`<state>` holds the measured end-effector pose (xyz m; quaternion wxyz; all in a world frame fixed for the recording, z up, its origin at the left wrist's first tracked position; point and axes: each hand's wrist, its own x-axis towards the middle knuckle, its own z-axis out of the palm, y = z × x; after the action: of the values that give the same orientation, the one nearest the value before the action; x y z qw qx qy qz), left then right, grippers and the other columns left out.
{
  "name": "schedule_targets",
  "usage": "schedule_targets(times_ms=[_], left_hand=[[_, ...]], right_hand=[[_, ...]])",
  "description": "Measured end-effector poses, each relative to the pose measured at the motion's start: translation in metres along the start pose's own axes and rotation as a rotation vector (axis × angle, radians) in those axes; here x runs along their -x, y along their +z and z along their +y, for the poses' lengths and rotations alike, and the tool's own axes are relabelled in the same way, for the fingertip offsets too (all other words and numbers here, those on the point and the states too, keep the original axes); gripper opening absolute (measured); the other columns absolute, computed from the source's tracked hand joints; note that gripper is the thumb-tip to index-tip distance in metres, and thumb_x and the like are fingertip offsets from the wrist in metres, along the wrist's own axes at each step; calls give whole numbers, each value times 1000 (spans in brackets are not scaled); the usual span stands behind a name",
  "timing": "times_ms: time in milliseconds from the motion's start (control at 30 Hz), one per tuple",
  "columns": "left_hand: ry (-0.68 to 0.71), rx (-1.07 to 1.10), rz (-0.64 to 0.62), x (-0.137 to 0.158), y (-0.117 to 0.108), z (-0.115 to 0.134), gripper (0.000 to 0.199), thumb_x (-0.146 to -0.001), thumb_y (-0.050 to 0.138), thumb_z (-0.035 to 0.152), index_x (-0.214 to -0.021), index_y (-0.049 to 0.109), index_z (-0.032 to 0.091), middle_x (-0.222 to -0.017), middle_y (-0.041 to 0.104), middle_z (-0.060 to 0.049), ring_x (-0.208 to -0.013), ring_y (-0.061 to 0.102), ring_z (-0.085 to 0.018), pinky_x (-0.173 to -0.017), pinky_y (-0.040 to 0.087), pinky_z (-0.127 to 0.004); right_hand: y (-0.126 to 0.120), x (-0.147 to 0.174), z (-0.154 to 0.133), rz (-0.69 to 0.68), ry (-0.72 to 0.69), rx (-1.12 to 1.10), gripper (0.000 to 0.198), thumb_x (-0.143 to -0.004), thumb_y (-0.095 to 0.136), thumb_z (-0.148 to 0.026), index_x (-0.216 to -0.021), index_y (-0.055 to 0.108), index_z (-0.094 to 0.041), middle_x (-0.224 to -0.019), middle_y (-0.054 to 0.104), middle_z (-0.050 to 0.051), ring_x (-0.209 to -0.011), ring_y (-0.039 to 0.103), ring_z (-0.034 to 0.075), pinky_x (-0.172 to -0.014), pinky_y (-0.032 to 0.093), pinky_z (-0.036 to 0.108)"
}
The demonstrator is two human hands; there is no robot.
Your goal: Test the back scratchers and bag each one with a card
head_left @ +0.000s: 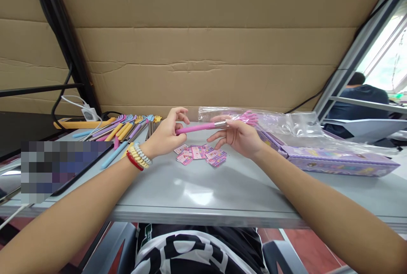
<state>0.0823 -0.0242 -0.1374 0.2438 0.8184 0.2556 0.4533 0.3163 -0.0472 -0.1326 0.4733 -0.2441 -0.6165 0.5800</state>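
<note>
A pink back scratcher (197,128) with a metal neck and a hand-shaped pink head is held level above the table. My left hand (168,135) pinches the end of its handle. Thumb and fingers of my right hand (238,136) close on the metal neck beside the head, while the lower fingers stay loosely spread. Below, between both hands, small pink printed cards (199,152) lie in a loose, overlapping group. Beyond my left wrist, several back scratchers (122,130) in purple, blue, yellow and pink lie in a row.
A purple printed box (337,161) lies on the right, with clear plastic bags (286,123) over and behind it. A blurred-out tablet (73,168) and a white charger (90,113) are on the left. Cardboard (203,45) walls the back. A person (362,96) sits beyond the right frame.
</note>
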Motion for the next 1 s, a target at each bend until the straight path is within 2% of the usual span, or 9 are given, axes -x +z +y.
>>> schedule_targets(times_ms=[167, 333, 467, 633, 1000], left_hand=[[42, 59, 71, -2, -8, -8, 42, -72, 64, 16, -108, 45, 20, -98, 53, -3, -65, 55, -7, -60, 49, -24], [225, -29, 149, -2, -10, -17, 40, -72, 70, 23, -105, 49, 18, -86, 61, -3, -79, 63, -15, -73, 55, -31], [289, -201, 166, 0, -9, -11, 32, -77, 67, 27, -103, 51, 17, -87, 65, -4, -78, 64, -14, -69, 54, -28], [306, -438, 125, 1, -9, -3, 28, -81, 63, 30, -103, 51, 18, -85, 68, -3, -61, 58, -8, -56, 47, -21], [338, -536, 11, 2, -7, -3, 27, -82, 62, 26, -106, 53, 19, -82, 68, 2, -52, 49, -5, -54, 41, -19]], right_hand=[[-5, 1, -9, 74, -1, -16, 29, -81, 44, -29, -103, 58, -16, -95, 69, 10, -75, 69, 24, -55, 56, 34], [-4, 1, -9, 79, 33, -32, 28, -81, 45, -30, -100, 58, -14, -95, 69, 11, -73, 69, 25, -55, 55, 35], [-1, 1, -5, 70, 53, -35, 23, -81, 47, -32, -92, 58, -15, -96, 70, 12, -72, 69, 25, -55, 55, 36], [0, 0, 2, -23, 83, 3, 27, -81, 47, -34, -89, 61, -13, -97, 69, 14, -71, 68, 23, -56, 55, 35], [1, -1, 11, -158, 252, 62, 32, -83, 48, -38, -83, 64, -11, -86, 70, 14, -65, 66, 20, -57, 52, 32]])
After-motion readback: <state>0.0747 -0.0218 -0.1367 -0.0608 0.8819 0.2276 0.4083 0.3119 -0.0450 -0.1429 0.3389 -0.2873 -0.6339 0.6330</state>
